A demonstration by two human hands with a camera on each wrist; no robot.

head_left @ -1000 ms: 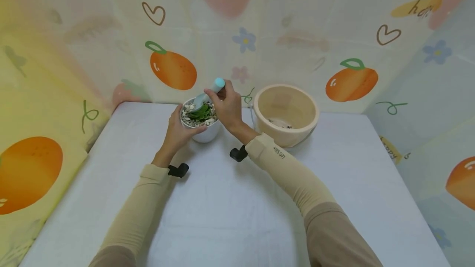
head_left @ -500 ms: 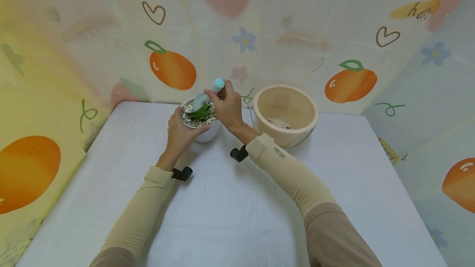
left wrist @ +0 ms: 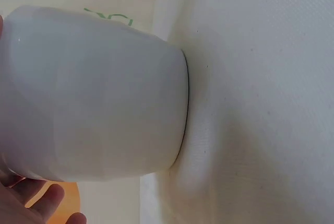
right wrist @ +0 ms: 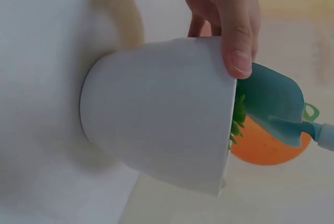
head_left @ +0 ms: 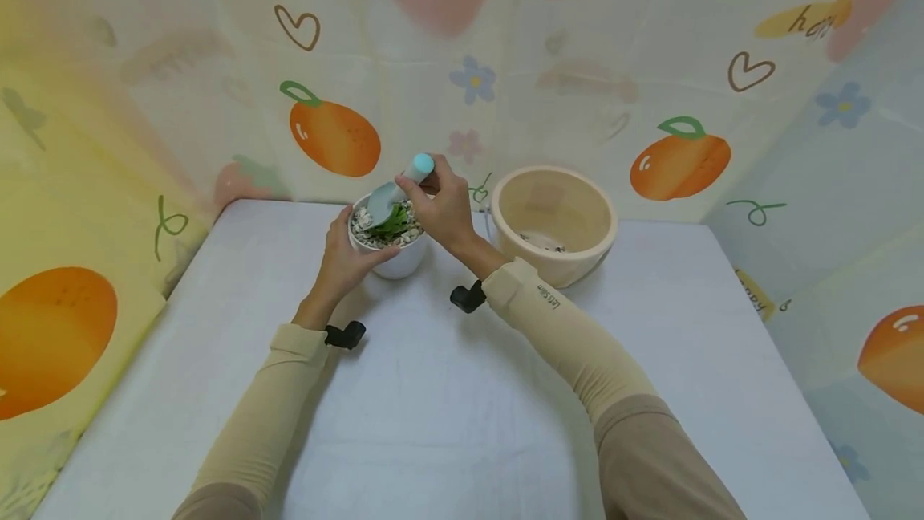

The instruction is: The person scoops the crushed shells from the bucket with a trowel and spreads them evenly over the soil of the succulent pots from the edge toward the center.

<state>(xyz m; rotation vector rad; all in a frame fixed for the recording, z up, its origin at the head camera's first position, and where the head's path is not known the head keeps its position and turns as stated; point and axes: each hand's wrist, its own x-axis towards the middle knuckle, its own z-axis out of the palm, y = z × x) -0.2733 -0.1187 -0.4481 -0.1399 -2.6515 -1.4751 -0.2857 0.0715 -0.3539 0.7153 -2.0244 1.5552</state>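
My left hand [head_left: 345, 253] grips a white flowerpot [head_left: 399, 266] at its rim, thumb across the near side and fingers round the left. Pale gravel fills the pot around a green leafy plant [head_left: 392, 225]. My right hand [head_left: 446, 211] holds a small blue-green trowel [head_left: 381, 203] by its light handle, the blade slanting down over the plant and gravel. In the right wrist view, the trowel's blade [right wrist: 274, 101] reaches in at the rim beside the left thumb [right wrist: 239, 51]; its tip is hidden. The left wrist view shows the pot's smooth side [left wrist: 99, 98] with its base at the tablecloth.
To the right of the flowerpot stands a wide beige bucket [head_left: 556, 267] with dark bits at its bottom. A white cloth [head_left: 462, 424] covers the table. Behind it hangs a fruit-printed curtain [head_left: 404, 87], close to the back edge.
The trowel's blade has shifted slightly up and left, and more of it shows over the gravel. My left wrist moved a little right, then back left. Both hands keep their grips.
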